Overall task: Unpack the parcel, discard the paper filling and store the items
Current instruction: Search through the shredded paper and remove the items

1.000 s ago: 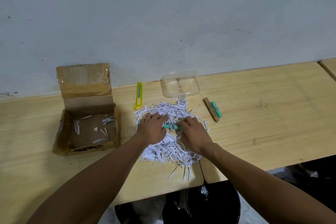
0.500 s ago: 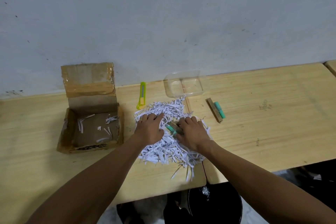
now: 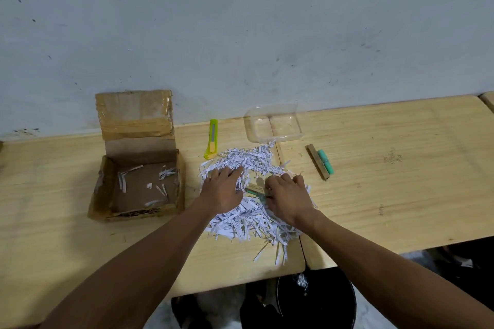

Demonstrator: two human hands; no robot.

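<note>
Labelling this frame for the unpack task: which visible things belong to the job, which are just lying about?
In the job:
- cardboard box, open
- shredded paper heaped on the table
- wooden and green items between the hands
- wooden and green pair, set aside
- clear tray
- black bin under the table edge
- left hand, right hand

Lying about:
- yellow utility knife

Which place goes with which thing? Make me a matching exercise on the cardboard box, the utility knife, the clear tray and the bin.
Things:
1. cardboard box
2. utility knife
3. clear tray
4. bin

Places:
A. under the table edge, below the shredded paper
B. by the wall, behind the paper pile
C. far left on the table, flap up
D. between the box and the tray

Pairs: 1-C, 2-D, 3-B, 4-A
</note>
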